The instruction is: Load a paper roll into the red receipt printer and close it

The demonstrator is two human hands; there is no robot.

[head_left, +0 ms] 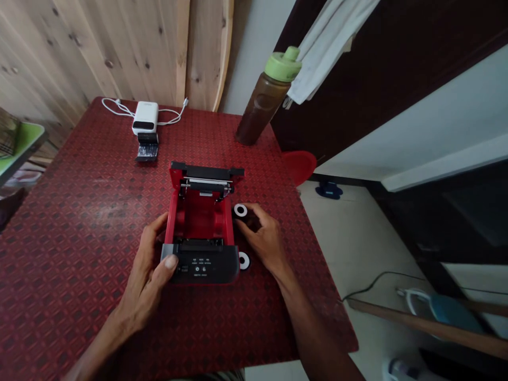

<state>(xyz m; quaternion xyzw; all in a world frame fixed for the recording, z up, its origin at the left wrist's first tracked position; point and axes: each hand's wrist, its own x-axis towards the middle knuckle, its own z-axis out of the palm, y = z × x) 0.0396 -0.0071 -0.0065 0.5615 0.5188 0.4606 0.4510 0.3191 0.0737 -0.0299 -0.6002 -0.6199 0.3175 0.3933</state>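
A red and black label printer (200, 222) lies on the table with its lid raised. Its red inner bay shows no roll. My left hand (148, 264) grips its left side, thumb on the black front panel with buttons. Beside the printer's right wall, my right hand (262, 233) has thumb and fingers closed around a small roll (240, 210) with a white ring-shaped end and a dark hole. A second small roll (244, 260) of the same look rests near the printer's front right corner, partly hidden by it.
A patterned red tablecloth (79, 254) covers the table. Towards the back are a white power bank (145, 116) with white cables, a crumpled black strip (147, 149) and a brown bottle (264, 103) with a green lid. A red stool (299, 165) stands past the right edge.
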